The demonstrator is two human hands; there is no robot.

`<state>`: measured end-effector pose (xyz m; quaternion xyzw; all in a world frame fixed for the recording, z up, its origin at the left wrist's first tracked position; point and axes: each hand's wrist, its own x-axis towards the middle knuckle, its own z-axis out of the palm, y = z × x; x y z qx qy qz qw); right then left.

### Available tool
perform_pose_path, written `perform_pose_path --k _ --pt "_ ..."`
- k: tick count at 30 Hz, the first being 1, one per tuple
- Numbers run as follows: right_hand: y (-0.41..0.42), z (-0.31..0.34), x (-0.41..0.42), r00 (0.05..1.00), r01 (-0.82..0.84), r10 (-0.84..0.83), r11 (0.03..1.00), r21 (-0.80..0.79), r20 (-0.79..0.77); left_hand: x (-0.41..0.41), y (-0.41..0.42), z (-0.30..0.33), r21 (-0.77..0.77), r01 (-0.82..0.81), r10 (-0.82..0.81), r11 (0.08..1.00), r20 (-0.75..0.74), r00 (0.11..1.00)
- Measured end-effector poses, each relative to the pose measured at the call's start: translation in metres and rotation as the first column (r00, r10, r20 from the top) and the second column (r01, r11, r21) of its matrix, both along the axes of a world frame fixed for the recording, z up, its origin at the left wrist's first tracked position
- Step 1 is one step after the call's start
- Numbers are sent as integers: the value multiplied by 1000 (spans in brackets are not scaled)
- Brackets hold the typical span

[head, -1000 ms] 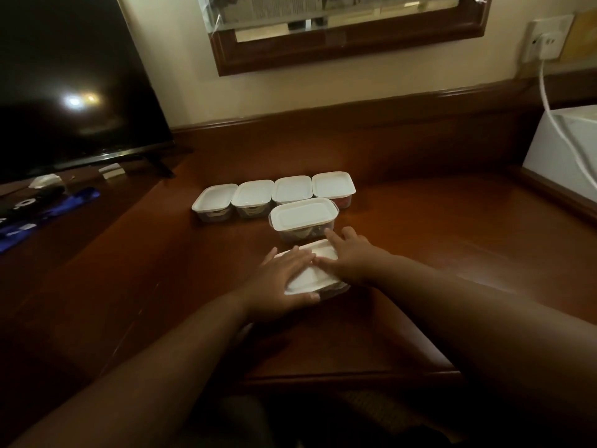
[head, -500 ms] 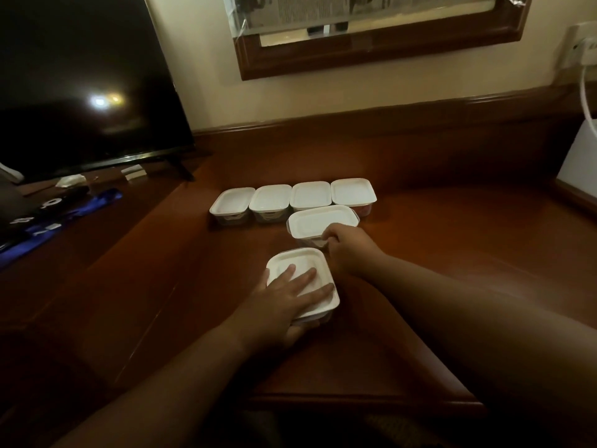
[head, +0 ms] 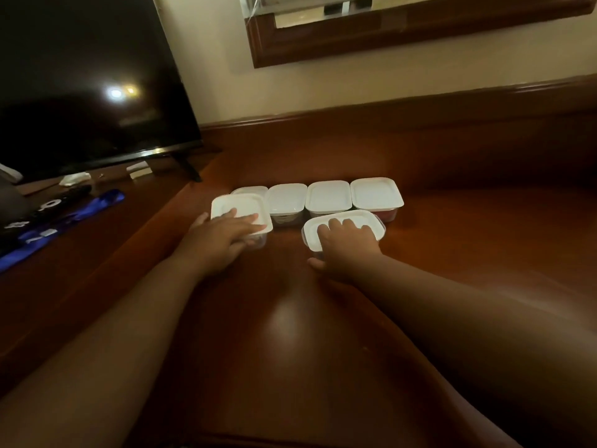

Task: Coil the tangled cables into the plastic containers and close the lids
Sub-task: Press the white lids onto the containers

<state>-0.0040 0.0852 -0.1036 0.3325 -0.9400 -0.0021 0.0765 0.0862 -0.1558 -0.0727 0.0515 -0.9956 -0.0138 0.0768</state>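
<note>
six lidded plastic containers on the wooden desk [head: 468,253], all lids on. four sit in a back row, side by side and touching: far-left one [head: 249,190] mostly hidden, then second [head: 287,200], third [head: 329,196], and right-end one [head: 376,194]. cables not clearly visible; something dark shows through the clear walls, can't tell what.

left hand [head: 223,240] lies over the white lid of a fifth container [head: 239,205], which sits in front of the row's left end, overlapping the far-left one in view. fingers [head: 248,219] straight and together across the lid; thumb side curls down the near wall, so it grips the box rather than just resting.

right hand [head: 342,247] is on the sixth container [head: 358,219], just in front of the third and right-end boxes. fingertips [head: 349,223] bent over the lid, thumb [head: 315,262] low by the near wall. looks like a grip.

off to the left: dark tv screen [head: 80,85], a remote [head: 45,208] and a blue strap [head: 74,221]. wooden frame [head: 387,37] on the wall above.
</note>
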Motion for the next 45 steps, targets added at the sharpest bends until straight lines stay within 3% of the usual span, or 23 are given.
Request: perform_pose_path --k 5,11,18,21,25,27,29,32,34,36,38,41,45 --pt "-21 3 -4 999 36 -38 997 61 37 -52 -36 5 -30 -60 60 998 -4 998" --pt "-31 -6 -4 1000 23 -18 972 235 -26 -91 -61 2 133 -137 144 982 -52 988" --pt "-34 -7 -5 1000 6 -15 957 288 26 -111 -67 -9 151 -208 217 966 -47 975" --pt "-34 -3 -2 999 0 -15 955 297 50 -106 -59 -18 65 -157 167 985 -180 969" --pt "-27 3 -3 999 -36 41 961 275 -11 -69 -21 -43 60 -49 72 997 -485 872" --pt "-21 11 -5 998 -53 58 980 194 -24 -50 -2 -62 167 28 43 986 -409 912" --pt "-12 26 -6 999 -43 43 996 74 -3 -42 8 -77 283 -8 72 959 -215 974" --pt "3 56 -8 992 -50 61 994 -101 111 -41 12 -84 259 -164 164 952 23 986" --pt "9 72 -8 962 -150 200 955 -255 185 -43 14 -83 231 -215 198 949 97 975" --pt "9 84 -7 931 -266 337 889 -372 139 -46 15 -87 196 -225 206 955 112 972" --pt "2 90 -11 925 -359 381 870 -339 -2 -47 15 -90 201 -236 216 951 117 969" --pt "-23 85 -32 901 -420 388 892 -165 -194 -48 12 -91 227 -239 215 944 125 968" --pt "-56 64 -68 901 -390 371 920 -45 -225 -51 10 -90 211 -258 229 943 152 961"
